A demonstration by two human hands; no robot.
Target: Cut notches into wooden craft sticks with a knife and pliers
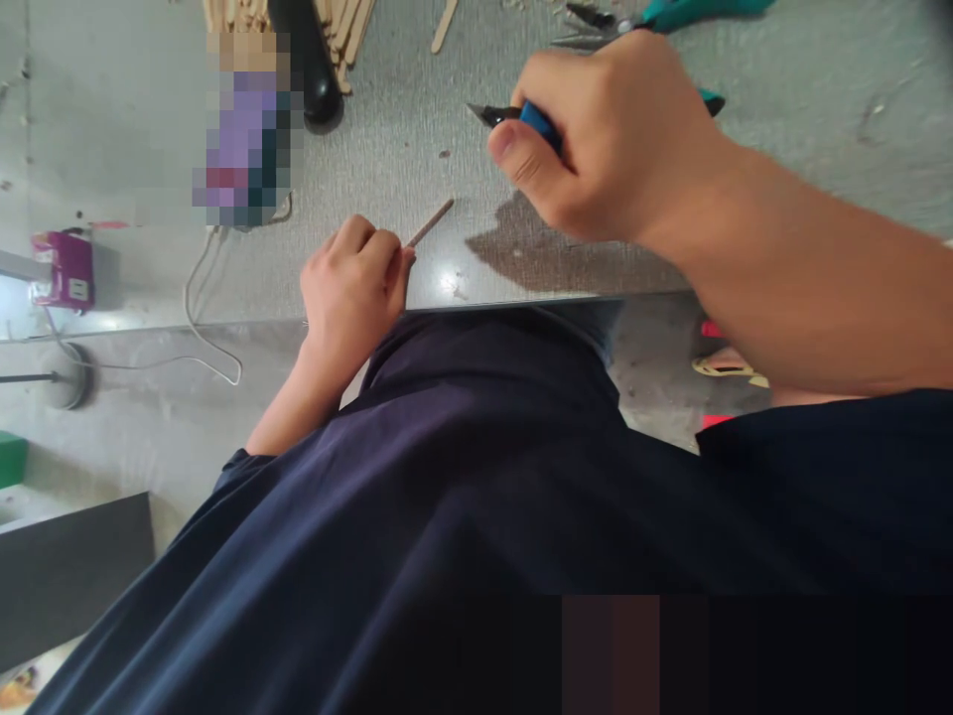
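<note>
The stick [432,222] is pinched by the left hand [351,278], its long axis slanted toward the pointed tool [509,115] gripped by the right hand [614,139], apart beyond the stick's free tip.

A loose navy-black top [447,477] drapes in soft folds, its short sleeves [856,447] baring both forearms [804,268]

Your table [387,139] sits in moderate, greyish light. A small glare spot [447,281] shines near its front edge, and your right hand [611,139] casts a dark, soft-edged shadow [536,253] onto it. Below the table, your shirt [447,477] sinks towards black. Pixel blocks mask a patch on the table's left; its far right corner seems blurred.
</note>
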